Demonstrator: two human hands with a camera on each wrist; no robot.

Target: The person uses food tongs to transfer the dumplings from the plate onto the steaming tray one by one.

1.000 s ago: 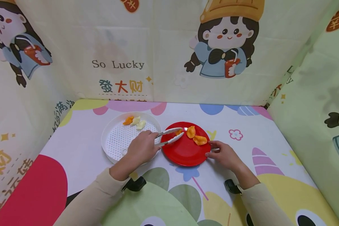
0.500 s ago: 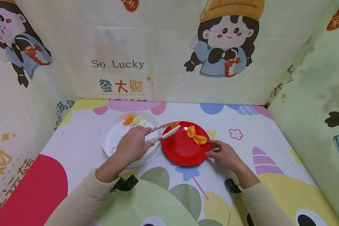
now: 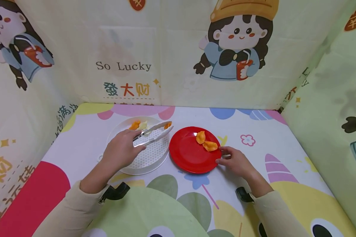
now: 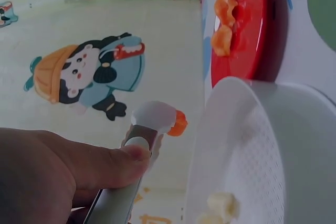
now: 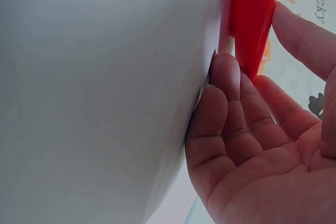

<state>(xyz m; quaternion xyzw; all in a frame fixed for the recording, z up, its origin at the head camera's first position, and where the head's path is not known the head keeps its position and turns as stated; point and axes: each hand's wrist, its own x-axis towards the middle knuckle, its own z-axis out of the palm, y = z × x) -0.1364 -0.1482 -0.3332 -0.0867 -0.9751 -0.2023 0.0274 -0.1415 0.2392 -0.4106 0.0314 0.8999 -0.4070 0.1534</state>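
Observation:
My left hand point(image 3: 120, 149) grips a pair of tongs point(image 3: 154, 128) with white tips. An orange dumpling-shaped piece point(image 4: 179, 124) is caught between those tips, above the white round tray with a perforated base point(image 3: 145, 159). In that tray lie an orange piece point(image 3: 134, 125) and pale ones point(image 3: 143, 125), partly hidden by the tongs and hand. To its right is a red plate point(image 3: 192, 161) bearing two orange dumpling-shaped pieces point(image 3: 210, 146). My right hand point(image 3: 235, 161) holds the plate's right rim, thumb on the edge and fingertips point(image 5: 226, 69) low against its underside.
A patterned cloth point(image 3: 178, 217) covers the table. Printed fabric walls point(image 3: 178, 52) rise at the back and both sides. The tray and plate stand side by side, almost touching. Black devices point(image 3: 117, 191) are strapped at both wrists.
My left hand has moved left with the tongs, carrying an orange piece from the red plate to over the white tray. The right hand stays at the plate's rim.

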